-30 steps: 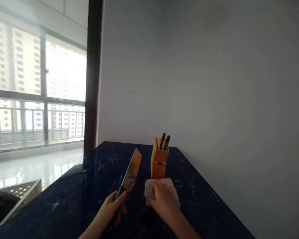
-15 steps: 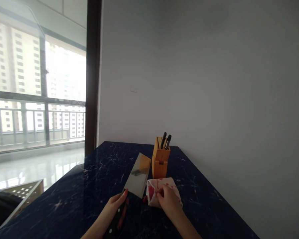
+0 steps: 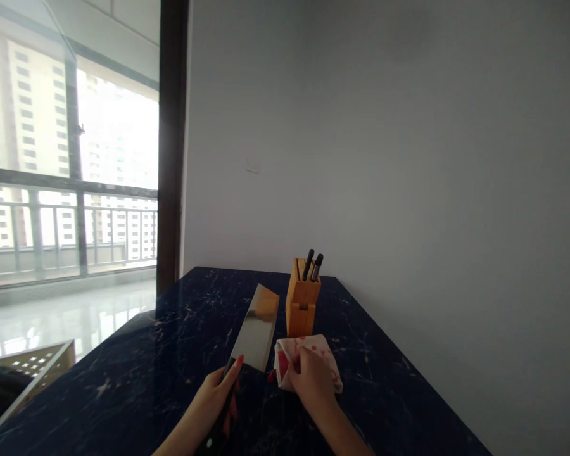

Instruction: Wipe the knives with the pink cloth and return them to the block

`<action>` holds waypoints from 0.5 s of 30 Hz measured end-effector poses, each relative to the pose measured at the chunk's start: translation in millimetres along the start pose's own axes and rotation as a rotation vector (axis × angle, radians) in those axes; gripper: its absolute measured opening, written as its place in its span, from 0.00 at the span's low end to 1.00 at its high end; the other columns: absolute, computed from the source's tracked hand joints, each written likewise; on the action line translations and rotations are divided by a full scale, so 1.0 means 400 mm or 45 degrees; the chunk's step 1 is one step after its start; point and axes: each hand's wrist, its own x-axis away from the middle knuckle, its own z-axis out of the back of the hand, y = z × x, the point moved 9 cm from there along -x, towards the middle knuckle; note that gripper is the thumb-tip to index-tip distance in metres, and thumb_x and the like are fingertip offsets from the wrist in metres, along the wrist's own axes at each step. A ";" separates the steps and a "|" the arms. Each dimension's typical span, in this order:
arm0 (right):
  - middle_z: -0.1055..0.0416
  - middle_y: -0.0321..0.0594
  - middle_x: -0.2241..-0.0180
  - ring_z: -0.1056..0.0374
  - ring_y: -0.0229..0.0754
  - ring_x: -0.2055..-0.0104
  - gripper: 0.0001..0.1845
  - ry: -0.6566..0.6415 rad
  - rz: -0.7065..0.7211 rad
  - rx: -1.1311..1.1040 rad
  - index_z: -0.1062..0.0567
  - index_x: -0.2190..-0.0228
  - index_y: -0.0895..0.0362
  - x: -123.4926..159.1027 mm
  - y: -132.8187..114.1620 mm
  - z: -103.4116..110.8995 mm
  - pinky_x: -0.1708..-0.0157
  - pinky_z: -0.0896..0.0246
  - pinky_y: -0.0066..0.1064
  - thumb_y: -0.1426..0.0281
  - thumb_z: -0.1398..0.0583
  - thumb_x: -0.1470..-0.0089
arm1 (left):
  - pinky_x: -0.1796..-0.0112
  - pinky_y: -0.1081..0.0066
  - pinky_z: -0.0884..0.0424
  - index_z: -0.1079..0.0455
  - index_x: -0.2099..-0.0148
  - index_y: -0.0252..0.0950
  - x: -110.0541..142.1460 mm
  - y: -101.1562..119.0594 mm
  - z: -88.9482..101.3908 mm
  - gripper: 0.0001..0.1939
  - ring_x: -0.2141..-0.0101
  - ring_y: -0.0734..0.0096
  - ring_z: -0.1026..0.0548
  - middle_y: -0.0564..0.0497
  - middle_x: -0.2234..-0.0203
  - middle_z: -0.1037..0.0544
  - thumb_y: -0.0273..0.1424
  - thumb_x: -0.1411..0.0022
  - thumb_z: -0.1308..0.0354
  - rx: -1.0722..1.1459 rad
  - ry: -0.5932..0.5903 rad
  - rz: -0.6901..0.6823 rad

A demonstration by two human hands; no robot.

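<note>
My left hand [image 3: 213, 402] grips the dark handle of a wide cleaver [image 3: 256, 329], whose flat blade points away from me over the dark marble table [image 3: 161, 354]. My right hand [image 3: 311, 380] rests on a folded white cloth with red marks [image 3: 308, 358], with its fingers curled into the cloth's near edge. The cloth lies just right of the blade. Behind it stands a wooden knife block [image 3: 303, 304] with two black handles sticking out of it.
A grey wall runs along the table's right side and far end. On the left are a dark window post, a large window and a balcony rail. A perforated metal object [image 3: 33, 367] sits low at the left edge.
The cleaver blade turned from edge-up to lying flatter, with its broad side showing. My right hand went from lying flat on the cloth to gripping its near edge.
</note>
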 end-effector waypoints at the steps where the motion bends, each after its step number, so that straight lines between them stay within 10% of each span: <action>1: 0.29 0.40 0.74 0.33 0.46 0.69 0.03 -0.005 -0.022 -0.035 0.34 0.79 0.54 -0.002 0.008 -0.001 0.68 0.48 0.33 0.72 0.46 0.56 | 0.91 0.76 0.47 0.41 0.79 0.38 0.001 0.001 -0.001 0.30 0.94 0.74 0.39 0.55 0.95 0.35 0.62 0.57 0.55 -0.009 0.002 -0.001; 15: 0.32 0.35 0.78 0.34 0.41 0.74 0.07 0.174 -0.052 -0.693 0.35 0.77 0.53 -0.019 0.057 0.012 0.72 0.43 0.29 0.64 0.47 0.53 | 0.91 0.75 0.45 0.42 0.78 0.38 0.006 0.003 -0.016 0.31 0.94 0.73 0.38 0.56 0.94 0.34 0.64 0.59 0.57 -0.052 -0.021 -0.017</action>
